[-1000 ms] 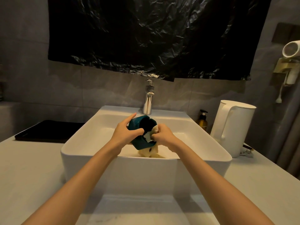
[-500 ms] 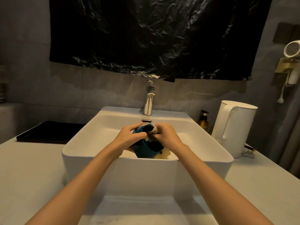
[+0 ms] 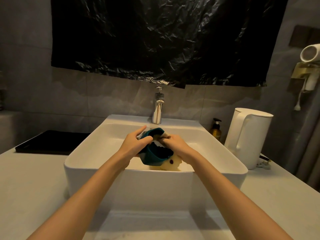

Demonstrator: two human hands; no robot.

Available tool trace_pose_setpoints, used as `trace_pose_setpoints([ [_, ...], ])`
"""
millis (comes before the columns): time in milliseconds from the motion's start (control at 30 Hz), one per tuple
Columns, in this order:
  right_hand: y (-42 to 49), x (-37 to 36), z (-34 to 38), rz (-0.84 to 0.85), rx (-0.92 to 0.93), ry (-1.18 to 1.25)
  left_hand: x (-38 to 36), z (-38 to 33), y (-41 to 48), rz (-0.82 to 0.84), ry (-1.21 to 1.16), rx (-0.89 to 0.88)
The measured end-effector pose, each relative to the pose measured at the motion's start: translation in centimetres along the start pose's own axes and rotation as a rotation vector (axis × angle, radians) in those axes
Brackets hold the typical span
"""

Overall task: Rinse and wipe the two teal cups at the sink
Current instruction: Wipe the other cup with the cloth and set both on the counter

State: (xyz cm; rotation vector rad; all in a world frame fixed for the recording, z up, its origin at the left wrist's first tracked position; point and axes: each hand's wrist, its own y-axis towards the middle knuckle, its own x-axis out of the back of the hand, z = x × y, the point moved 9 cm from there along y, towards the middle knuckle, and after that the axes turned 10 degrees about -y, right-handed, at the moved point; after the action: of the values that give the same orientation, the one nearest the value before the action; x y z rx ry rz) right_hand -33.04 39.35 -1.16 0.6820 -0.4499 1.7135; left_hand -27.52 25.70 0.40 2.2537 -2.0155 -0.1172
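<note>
Over the white sink (image 3: 97, 153) I hold one teal cup (image 3: 154, 157), tilted with its mouth toward me. My left hand (image 3: 136, 143) grips the cup's left side and rim. My right hand (image 3: 174, 146) presses a pale yellow cloth (image 3: 170, 164) against the cup's far rim; the cloth hangs down below the cup into the basin. Only one teal cup shows; a second is not in view.
A chrome faucet (image 3: 158, 108) stands behind the basin, with no water visible. A white kettle (image 3: 249, 135) and an amber pump bottle (image 3: 216, 129) sit to the right on the counter. A black tray (image 3: 52, 141) lies to the left. A hair dryer (image 3: 310, 54) hangs on the right wall.
The cup has turned in my hands, from mouth facing away to mouth tilted toward me, and sunk slightly into the basin. My right hand has shifted the cloth to the rim.
</note>
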Motion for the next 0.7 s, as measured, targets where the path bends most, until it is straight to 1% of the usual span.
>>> trace_pose_setpoints([
  [33,0.0,-0.4,-0.2,0.047,-0.026,0.036,0.0,0.0,0.0,0.001,0.006,-0.001],
  [67,0.0,-0.4,-0.3,0.051,-0.027,0.046,-0.2,0.0,0.1,0.011,0.017,0.001],
  [133,0.2,0.3,-0.1,-0.032,-0.003,0.031,-0.5,-0.1,0.1,0.024,0.022,-0.003],
  [233,0.2,2.5,0.0,-0.273,0.056,-0.047,-0.2,-0.4,0.2,-0.031,0.037,-0.067],
  [333,-0.6,4.9,0.2,-0.527,0.090,-0.133,0.9,-0.7,0.2,-0.149,0.111,-0.120],
  [400,-1.4,6.1,0.5,-0.674,0.120,-0.159,1.1,-0.6,0.2,-0.202,0.041,-0.077],
  [467,-2.2,6.7,1.1,-0.788,0.161,-0.198,-0.3,-0.1,0.1,-0.151,-0.029,0.025],
  [500,-2.4,6.9,1.5,-0.830,0.187,-0.222,-1.4,0.1,0.0,-0.098,-0.113,0.089],
  [533,-2.8,7.0,1.9,-0.869,0.221,-0.241,-2.6,0.3,0.0,-0.041,-0.267,0.165],
  [600,-3.2,7.0,2.7,-0.920,0.291,-0.271,-4.8,0.1,-0.3,0.056,-0.701,0.317],
  [667,-3.8,6.9,3.4,-0.944,0.353,-0.312,-6.0,-0.6,-0.5,0.086,-1.068,0.407],
  [700,-3.9,6.8,3.6,-0.943,0.377,-0.331,-6.2,-0.9,-0.4,0.077,-1.171,0.420],
])
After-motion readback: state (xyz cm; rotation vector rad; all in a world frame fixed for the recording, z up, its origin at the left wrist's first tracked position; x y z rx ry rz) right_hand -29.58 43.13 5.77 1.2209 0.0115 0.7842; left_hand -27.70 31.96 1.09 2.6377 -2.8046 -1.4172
